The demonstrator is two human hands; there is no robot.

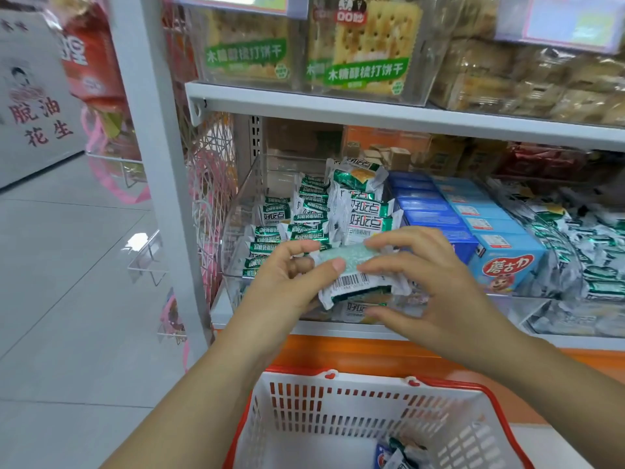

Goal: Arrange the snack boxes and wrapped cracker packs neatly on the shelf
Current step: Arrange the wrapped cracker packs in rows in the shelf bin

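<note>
A shop shelf (575, 341) holds a clear bin (243, 211) centre-left. Left hand (287, 286) and right hand (439, 286) pinch one cracker pack (358, 282) at centre, fingers (416, 238) curled round it. Shoved in, it could topple the leaning packs (358, 204).

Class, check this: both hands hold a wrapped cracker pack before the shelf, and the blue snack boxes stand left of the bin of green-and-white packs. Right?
One error: in the head view the blue snack boxes stand right of the clear bin, not left. The left hand and right hand do hold the wrapped cracker pack.
</note>
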